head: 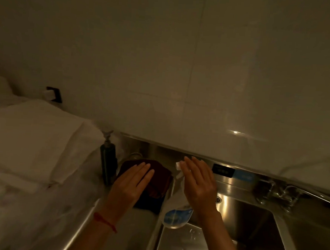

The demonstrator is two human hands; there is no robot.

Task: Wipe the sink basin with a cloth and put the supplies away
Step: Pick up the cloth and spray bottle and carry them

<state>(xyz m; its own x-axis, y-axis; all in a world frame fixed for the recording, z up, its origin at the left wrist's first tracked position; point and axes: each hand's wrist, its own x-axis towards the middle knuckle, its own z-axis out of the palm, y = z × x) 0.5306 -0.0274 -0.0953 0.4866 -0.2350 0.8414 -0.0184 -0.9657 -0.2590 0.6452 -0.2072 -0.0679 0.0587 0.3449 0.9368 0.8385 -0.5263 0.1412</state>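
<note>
A dark red cloth [160, 180] lies folded on the steel counter left of the sink basin [184, 244]. My left hand [131, 182] lies flat on the cloth with straight fingers. A clear spray bottle [176, 212] with a blue label and white nozzle stands at the basin's left rim. My right hand [199, 183] hovers over the bottle with straight fingers, hiding its neck. Whether the hand touches the bottle is unclear.
A dark pump dispenser [107, 164] stands left of the cloth. White folded fabric [30, 136] covers the counter at the left. A steel tap [280, 191] sits at the back right, with a second basin [313, 244] beyond. A tiled wall rises close behind.
</note>
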